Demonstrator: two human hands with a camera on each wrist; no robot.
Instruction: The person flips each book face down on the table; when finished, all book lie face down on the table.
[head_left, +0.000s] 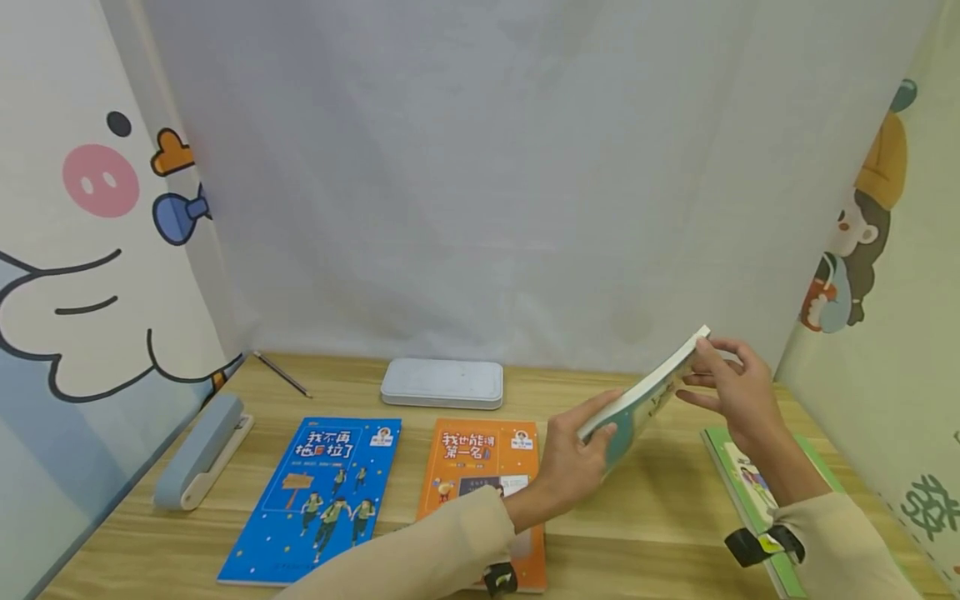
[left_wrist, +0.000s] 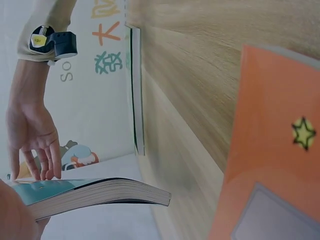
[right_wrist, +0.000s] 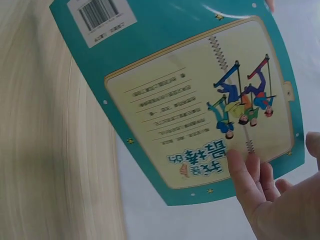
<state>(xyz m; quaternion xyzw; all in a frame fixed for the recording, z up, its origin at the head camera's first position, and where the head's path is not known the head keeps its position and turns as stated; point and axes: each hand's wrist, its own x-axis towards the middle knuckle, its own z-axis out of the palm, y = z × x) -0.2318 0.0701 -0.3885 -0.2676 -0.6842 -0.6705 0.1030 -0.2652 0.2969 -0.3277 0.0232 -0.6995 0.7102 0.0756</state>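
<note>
Along the desk (head_left: 660, 517) from left: noted a pale blue case (head_left: 201, 450) by the panel, a pencil (head_left: 281, 373), a blue book (head_left: 318, 496), a flat white box (head_left: 442, 383) behind, an orange book (head_left: 480, 467). Right of those, held clear above the wood, a teal book (head_left: 645, 398), tilted far end up, likely for a look at its covers; pinched at the near lower corner by the left hand (head_left: 573, 462), gripped along the raised far edge by the right hand (head_left: 738, 392), fingers curled over it. Showed a teal back cover (right_wrist: 195, 100) with cream panel, barcode, small cartoon figures, thick pale page block; farthest right, a green book (head_left: 738, 475) flat under the right forearm.
</note>
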